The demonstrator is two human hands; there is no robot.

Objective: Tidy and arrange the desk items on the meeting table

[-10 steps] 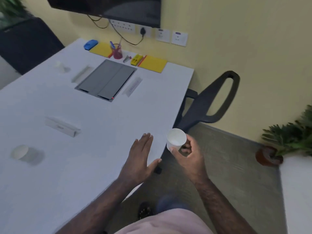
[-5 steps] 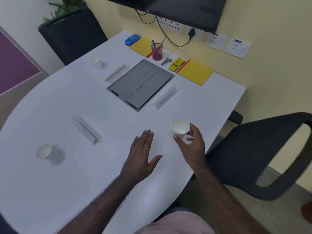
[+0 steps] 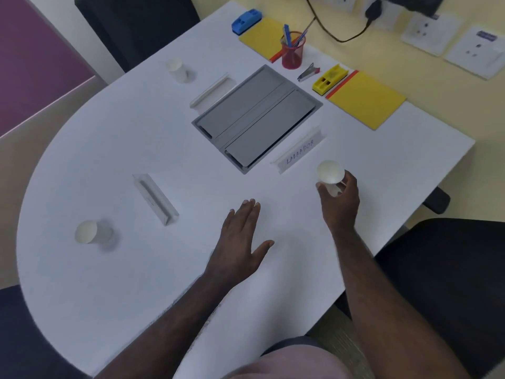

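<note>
Two hands are over the white table (image 3: 114, 149). At the middle right of the frame, the right hand (image 3: 340, 203) curls its fingers round a white paper cup (image 3: 330, 173), just beside a name card (image 3: 300, 153) that says LABRADOR. The left hand (image 3: 240, 239) lies flat on the table in the middle, fingers straight, holding nothing. Another cup (image 3: 91, 232) stands at the lower left, and one more cup (image 3: 177, 69) at the upper left.
</note>
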